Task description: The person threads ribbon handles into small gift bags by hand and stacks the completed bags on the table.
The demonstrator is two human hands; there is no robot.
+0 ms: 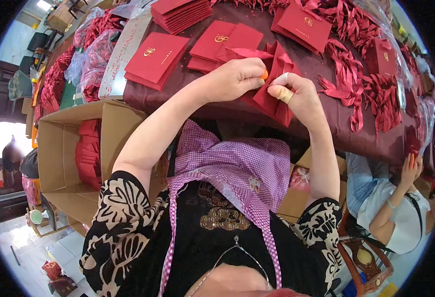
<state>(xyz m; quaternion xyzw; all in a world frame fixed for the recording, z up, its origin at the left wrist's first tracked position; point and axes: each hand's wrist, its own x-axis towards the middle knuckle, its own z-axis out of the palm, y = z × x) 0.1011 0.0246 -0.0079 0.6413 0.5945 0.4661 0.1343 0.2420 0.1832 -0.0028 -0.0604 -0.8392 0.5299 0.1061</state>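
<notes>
A dark red paper gift bag (pixel 271 105) stands partly opened and tilted at the near edge of the cloth-covered table (pixel 197 106). My left hand (pixel 237 78) is closed in a pinch at the bag's upper left side, with an orange cover on one fingertip. A strip of red ribbon (pixel 249 53) shows just beyond its knuckles. My right hand (pixel 297 94) pinches the bag's right side, and pale tape wraps its thumb and a finger. What exactly lies between the left fingertips is hidden. Flat red bags with gold print (pixel 153 59) lie left of my left hand, and more folded bags (pixel 222 42) lie behind it.
A taller bag stack (pixel 180 15) sits at the back left. Printed bags (pixel 304 24) and bundles of red ribbon (pixel 346 84) cover the right side. An open cardboard box (pixel 59 148) with red bags stands at lower left. Another person (pixel 390 213) sits at the right.
</notes>
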